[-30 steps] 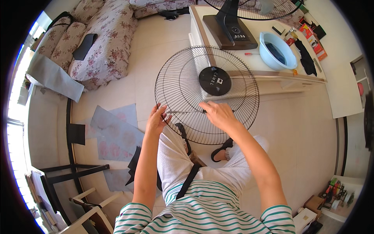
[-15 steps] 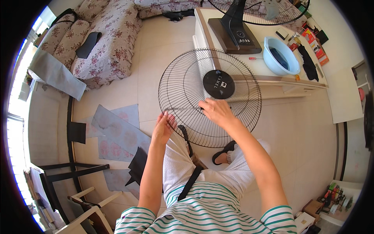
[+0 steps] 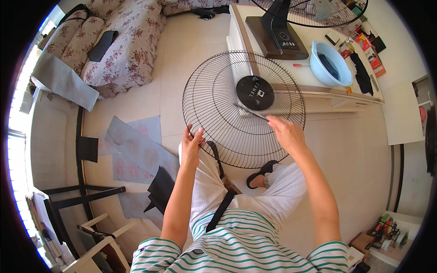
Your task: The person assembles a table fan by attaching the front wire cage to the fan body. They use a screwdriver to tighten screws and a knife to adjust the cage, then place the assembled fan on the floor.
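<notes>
A round black wire fan grille (image 3: 214,91) with a dark centre disc (image 3: 255,93) stands tilted in front of me, above my knees and feet. My left hand (image 3: 191,144) is closed on its near left rim, thumb and fingers pinching the wire. My right hand (image 3: 287,134) is over the right part of the grille, fingers closed round one end of a thin, dark, rod-like tool (image 3: 252,111). The tool's far end lies across the wires just below the centre disc. Whether it has bristles is too small to tell.
On the white table (image 3: 291,75) stand a dark fan base (image 3: 276,43), a light blue basin (image 3: 331,63) and a small red-handled tool (image 3: 298,65). Grey sheets (image 3: 141,145) lie on the floor at left, near a flowered sofa (image 3: 127,50). A wooden stool (image 3: 102,245) is at lower left.
My right hand has moved right with the thin tool, whose tip has shifted from the left rim to near the centre disc. My left hand remains on the rim.
</notes>
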Motion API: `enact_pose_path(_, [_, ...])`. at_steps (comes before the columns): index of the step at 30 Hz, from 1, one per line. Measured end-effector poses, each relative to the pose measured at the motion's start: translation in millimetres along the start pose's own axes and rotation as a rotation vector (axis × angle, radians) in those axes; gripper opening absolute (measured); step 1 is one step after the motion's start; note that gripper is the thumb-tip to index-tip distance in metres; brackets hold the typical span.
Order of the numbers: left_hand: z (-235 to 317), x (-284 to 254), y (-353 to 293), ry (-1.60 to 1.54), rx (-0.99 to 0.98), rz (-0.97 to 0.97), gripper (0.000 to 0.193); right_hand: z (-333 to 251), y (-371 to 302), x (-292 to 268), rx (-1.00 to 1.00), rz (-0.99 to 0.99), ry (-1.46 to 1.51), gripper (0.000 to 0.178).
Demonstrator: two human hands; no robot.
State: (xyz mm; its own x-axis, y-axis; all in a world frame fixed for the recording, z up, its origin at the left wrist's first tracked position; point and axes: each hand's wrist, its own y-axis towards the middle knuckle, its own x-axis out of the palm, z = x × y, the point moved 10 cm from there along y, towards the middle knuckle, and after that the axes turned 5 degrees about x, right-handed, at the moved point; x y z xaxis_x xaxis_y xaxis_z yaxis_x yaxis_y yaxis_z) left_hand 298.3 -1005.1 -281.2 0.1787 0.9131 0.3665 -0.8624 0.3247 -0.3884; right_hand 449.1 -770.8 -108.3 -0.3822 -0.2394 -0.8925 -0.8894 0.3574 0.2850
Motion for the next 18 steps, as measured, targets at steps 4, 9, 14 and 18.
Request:
enact_pose_path(4, [6.6, 5.9, -6.9, -0.005, 0.005, -0.026, 0.072, -21.4, -4.2, 12.2, -0.114, -0.250, -0.195, 0.013])
enact_pose_path(9, [10.5, 7.4, -9.0, 0.037, 0.019, -0.009, 0.071, -1.3, 20.6, 2.1, -0.252, -0.177, -0.344, 0.017])
enact_pose_path(14, [15.7, 6.1, -1.3, 0.062, 0.037, -0.021, 0.070, 19.7, 22.8, -21.5, -0.151, -0.065, -0.489, 0.019])
enact_pose_path(18, [18.3, 3.5, 1.5, 0.085, 0.040, -0.015, 0.071, -2.9, 9.7, -21.2, -0.152, -0.084, -0.350, 0.022])
